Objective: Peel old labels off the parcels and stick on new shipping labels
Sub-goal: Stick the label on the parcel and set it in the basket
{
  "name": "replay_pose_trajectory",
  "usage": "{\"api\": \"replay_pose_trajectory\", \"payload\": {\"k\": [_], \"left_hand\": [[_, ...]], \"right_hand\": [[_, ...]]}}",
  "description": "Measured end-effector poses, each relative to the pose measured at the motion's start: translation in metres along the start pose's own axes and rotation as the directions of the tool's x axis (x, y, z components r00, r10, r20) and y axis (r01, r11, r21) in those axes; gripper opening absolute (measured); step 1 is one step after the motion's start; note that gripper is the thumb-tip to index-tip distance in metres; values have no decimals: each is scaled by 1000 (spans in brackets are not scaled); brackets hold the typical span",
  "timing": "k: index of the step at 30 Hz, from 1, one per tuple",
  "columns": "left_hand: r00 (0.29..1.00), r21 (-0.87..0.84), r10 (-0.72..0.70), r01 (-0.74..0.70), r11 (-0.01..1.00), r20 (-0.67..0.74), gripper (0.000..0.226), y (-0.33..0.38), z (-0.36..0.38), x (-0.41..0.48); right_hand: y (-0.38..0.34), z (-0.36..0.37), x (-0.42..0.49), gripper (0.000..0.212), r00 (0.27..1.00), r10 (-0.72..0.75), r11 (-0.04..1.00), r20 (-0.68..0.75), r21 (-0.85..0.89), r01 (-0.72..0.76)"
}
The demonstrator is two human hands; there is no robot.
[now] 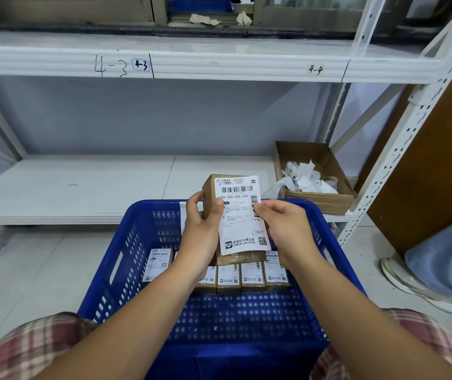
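Where the parcel sits: a small brown parcel (209, 193) is held upright above the blue crate (126, 242), in front of the lower shelf (68, 187).
Label: a white shipping label (242, 223) with barcodes lies across the parcel's front face, its top right corner past the box edge; how far it is stuck down cannot be told.
Left hand: the left hand (201, 231) grips the parcel's left side, fingers curled round the edge, thumb on the label's left margin.
Right hand: the right hand (285, 226) pinches the label's right edge beside the side barcode.
Crate contents: a row of labelled parcels (229, 279) stands side by side on the crate floor, below the held parcel.
Shelf right end: an open cardboard box (326, 201) holds crumpled white paper strips (304, 179), one trailing over its left wall.
Upper shelf markings: "4-3" (141, 65) and "4-4" (316, 69) on the front edge.
Floor, right: a white shoe (411, 286).
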State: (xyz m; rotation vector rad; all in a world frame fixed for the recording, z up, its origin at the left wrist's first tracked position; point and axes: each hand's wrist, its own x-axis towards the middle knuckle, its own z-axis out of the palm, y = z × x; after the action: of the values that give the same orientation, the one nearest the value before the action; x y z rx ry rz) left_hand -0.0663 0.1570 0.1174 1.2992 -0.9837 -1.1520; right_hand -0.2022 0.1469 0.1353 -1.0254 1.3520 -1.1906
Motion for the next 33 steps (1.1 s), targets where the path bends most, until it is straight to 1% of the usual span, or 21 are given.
{"api": "replay_pose_trajectory", "payload": {"k": [4, 9, 12, 14, 16, 18, 21, 24, 25, 28, 29, 30, 32, 33], "left_hand": [[1000, 32, 20, -19, 999, -9, 32, -1, -1, 0], [1000, 3, -8, 9, 1000, -29, 26, -1, 1, 1], [998, -14, -32, 32, 999, -54, 25, -1, 2, 2], [997, -29, -49, 47, 998, -63, 24, -1, 4, 1], [995, -58, -73, 69, 996, -64, 21, 0, 4, 1], [993, -75, -96, 92, 993, -62, 20, 1, 5, 0], [992, -77, -109, 104, 992, -68, 24, 3, 6, -1], [993, -67, -97, 92, 993, -69, 28, 5, 7, -1], [993, -66, -94, 89, 994, -69, 27, 5, 7, -1], [993, -90, -88, 81, 993, -72, 25, 7, 6, 1], [993, -100, -90, 83, 992, -71, 24, 9, 5, 2], [992, -126, -100, 91, 988, -71, 24, 11, 5, 2], [988, -216, -140, 122, 969, -70, 26, 14, 3, 2], [985, -259, -162, 141, 956, -63, 27, 15, 2, 1]], "right_hand": [[-1, -1, 0, 8, 999, -31, 997, 22, -68, 32], [-3, -2, 4, 13, 995, -78, 975, 67, -203, 90], [-5, -4, 3, 18, 985, -133, 937, 109, -309, 161], [-7, -4, 0, 17, 972, -192, 892, 134, -390, 229], [-8, -3, -2, 19, 963, -223, 848, 151, -457, 268], [-8, -2, -4, 22, 960, -234, 826, 152, -490, 279], [-6, -1, -5, 24, 955, -262, 807, 137, -512, 295], [-5, 3, -9, 33, 943, -311, 778, 118, -538, 324], [-4, 4, -10, 39, 932, -344, 760, 117, -548, 349], [-2, 6, -16, 53, 860, -483, 622, 167, -625, 471], [-2, 6, -16, 59, 855, -489, 621, 174, -619, 481], [-4, 4, -16, 66, 872, -462, 658, 161, -598, 459], [-8, -1, -12, 79, 920, -381, 774, 94, -512, 373], [-10, -3, -10, 80, 937, -343, 828, 68, -449, 336]]}}
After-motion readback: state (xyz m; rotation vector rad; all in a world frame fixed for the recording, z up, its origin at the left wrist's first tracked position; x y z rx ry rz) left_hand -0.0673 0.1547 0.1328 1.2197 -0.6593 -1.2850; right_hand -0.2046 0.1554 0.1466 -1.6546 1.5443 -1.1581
